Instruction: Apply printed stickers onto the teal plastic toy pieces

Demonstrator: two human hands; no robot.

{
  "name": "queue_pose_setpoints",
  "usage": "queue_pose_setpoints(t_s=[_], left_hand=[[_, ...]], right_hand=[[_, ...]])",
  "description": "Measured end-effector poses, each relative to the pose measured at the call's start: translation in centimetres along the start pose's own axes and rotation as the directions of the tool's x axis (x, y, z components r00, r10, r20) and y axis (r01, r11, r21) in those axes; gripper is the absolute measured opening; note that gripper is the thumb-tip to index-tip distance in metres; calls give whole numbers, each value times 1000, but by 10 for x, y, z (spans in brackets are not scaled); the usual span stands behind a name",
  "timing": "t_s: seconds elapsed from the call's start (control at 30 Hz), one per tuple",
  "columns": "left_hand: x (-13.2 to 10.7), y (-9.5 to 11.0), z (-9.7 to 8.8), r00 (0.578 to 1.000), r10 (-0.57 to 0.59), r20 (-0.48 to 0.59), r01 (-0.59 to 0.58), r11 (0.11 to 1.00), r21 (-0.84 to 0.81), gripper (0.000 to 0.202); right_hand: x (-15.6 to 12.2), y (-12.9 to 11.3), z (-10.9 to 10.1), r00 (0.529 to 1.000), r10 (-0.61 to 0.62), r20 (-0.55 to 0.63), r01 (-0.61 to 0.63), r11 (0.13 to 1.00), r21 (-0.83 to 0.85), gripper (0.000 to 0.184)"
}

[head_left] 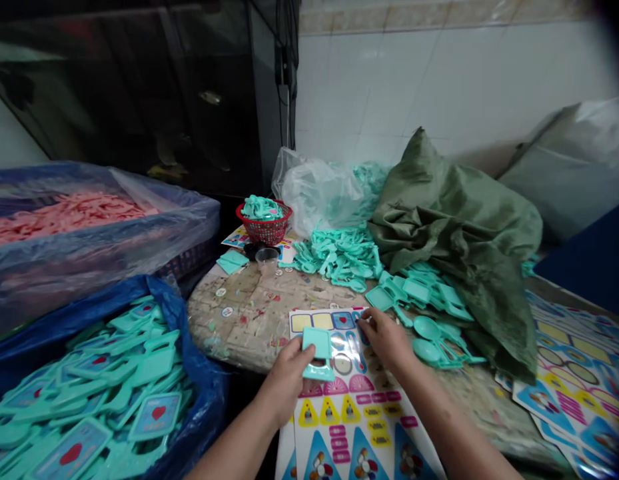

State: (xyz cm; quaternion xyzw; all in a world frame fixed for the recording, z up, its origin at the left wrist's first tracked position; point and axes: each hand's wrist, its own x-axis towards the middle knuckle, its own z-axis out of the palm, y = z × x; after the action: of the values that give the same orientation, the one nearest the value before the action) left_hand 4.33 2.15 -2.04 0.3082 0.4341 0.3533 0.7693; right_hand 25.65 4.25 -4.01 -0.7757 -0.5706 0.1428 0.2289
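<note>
Above the printed sticker sheet (334, 400), a square-headed teal plastic piece (317, 353) is being grasped by the left hand (288, 380), its fingers curled around the lower edge. Contact between piece and sheet can't be confirmed from this view.

Right hand (386, 339) is being held at the sheet's top right corner, fingertips (362, 322) bunched on the printed surface near a red heart sticker, not clenched into a fist. Whether a sticker is being pinched: cannot tell.

Under the sheet, a worn, stained tabletop (244, 320) is being used as the work surface. Just right of the sheet, round-headed teal plastic parts (429, 340) and square-headed ones are being heaped, with a crumpled green woven sack (454, 227) beyond them. Further right, more sticker sheets (579, 373) are being overlapped.

Behind the sheet, a tangled pile of teal parts (336, 257) is being left beside a clear plastic bag (314, 193) and a red basket (265, 227) filled with more teal parts.

Left of the sheet, teal pieces bearing red heart stickers are being held in a blue-lined bin (189, 360). Beyond that bin, pink plastic parts (69, 217) are being covered by clear plastic.
</note>
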Motion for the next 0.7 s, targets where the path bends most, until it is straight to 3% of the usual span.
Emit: queue_pose_setpoints(t_s=[0.3, 0.5, 0.7], left_hand=[[13, -6, -3, 999, -45, 3, 45, 998, -34, 20], [12, -5, -3, 1000, -30, 7, 30, 999, -26, 24], [14, -8, -4, 1000, -2, 22, 2, 1000, 13, 30]], right_hand=[[-6, -3, 0, 999, 8, 31, -6, 997, -75, 11], [5, 1, 4, 993, 96, 61, -96, 995, -4, 25], [8, -5, -15, 987, 74, 141, -84, 994, 71, 31]])
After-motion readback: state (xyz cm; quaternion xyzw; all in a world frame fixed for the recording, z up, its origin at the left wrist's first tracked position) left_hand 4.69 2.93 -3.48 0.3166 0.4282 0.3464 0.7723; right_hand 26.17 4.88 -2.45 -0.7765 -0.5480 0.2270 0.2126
